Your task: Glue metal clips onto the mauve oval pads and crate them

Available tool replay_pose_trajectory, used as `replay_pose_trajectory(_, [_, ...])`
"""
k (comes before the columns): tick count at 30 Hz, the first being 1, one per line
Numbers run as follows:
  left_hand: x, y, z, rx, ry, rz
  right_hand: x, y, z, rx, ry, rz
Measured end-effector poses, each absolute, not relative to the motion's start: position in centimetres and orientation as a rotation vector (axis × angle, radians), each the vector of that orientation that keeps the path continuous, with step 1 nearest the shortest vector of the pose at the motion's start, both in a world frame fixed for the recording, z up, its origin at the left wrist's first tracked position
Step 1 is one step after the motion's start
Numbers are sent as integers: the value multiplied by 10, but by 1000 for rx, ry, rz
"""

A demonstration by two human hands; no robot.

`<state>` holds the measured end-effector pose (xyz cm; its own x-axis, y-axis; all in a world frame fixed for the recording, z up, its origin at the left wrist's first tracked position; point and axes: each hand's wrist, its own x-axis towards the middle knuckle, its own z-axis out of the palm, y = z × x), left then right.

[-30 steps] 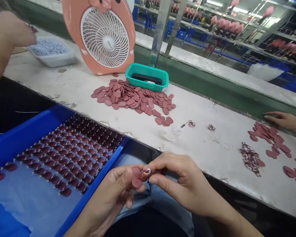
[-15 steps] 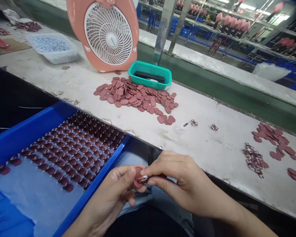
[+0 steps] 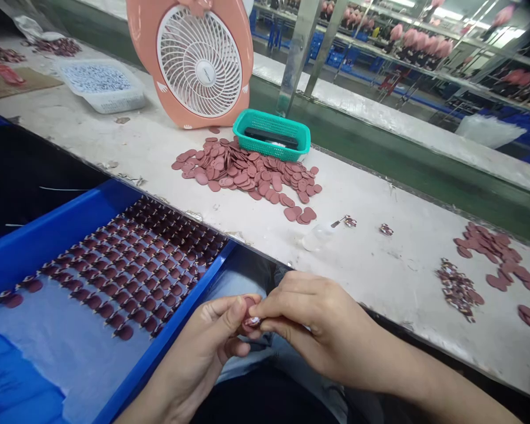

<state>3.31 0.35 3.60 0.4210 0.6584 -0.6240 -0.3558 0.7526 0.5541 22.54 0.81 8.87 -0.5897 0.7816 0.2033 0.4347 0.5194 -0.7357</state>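
Observation:
My left hand pinches a dark-red oval disc between thumb and fingers, above my lap. With thumb and forefinger, my right hand grips a small figure-like piece, white and dark red, and presses it against the disc's face. The fingertips cover much of both parts. On the bench ahead lies a pile of similar discs. A small clear bottle with a thin dark tip is just beyond my hands, with two small loose pieces to its right.
To the left, a blue tray holds rows of joined pieces. An orange fan, a green basket and a white tub stand along the bench. At right lie a heap of small pieces and more discs.
My right fingers have moved slightly left and closer to my left hand, and the small piece now sits lower against the disc. The view has shifted slightly.

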Motion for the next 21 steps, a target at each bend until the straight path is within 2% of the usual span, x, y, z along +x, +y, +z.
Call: replay_pose_trajectory(21, [27,3,27,238,918,755,215,16,74,-955,-2235,884])
